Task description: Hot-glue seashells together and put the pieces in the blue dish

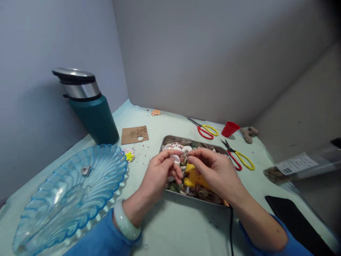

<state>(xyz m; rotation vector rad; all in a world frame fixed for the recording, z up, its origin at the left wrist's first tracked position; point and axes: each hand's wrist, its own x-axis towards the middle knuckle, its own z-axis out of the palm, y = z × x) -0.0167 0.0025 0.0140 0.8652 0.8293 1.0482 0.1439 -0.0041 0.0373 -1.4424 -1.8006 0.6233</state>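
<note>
Over a metal tray (pixel 197 201), my hands meet with their fingertips nearly touching. My left hand (pixel 160 170) is closed, with a small white disc (pixel 176 159) between thumb and fingers. Thumb and forefinger of my right hand (pixel 213 167) pinch beside it, on something too small to make out. Below the right hand, a yellow glue gun (pixel 191 176) lies on the tray's contents, its nozzle toward me and partly hidden by that hand. Several shell-like bits, white discs and green pieces fill the tray.
On the left stand a blue scalloped dish (pixel 87 192) and a teal bottle (pixel 93 117). Brown cardboard (pixel 134 135) lies behind. Two pairs of scissors (pixel 207 131), a red cup (pixel 229 129), a plastic bag (pixel 295 165) and a black flat object (pixel 295 220) are right. A cord (pixel 231 231) runs frontward.
</note>
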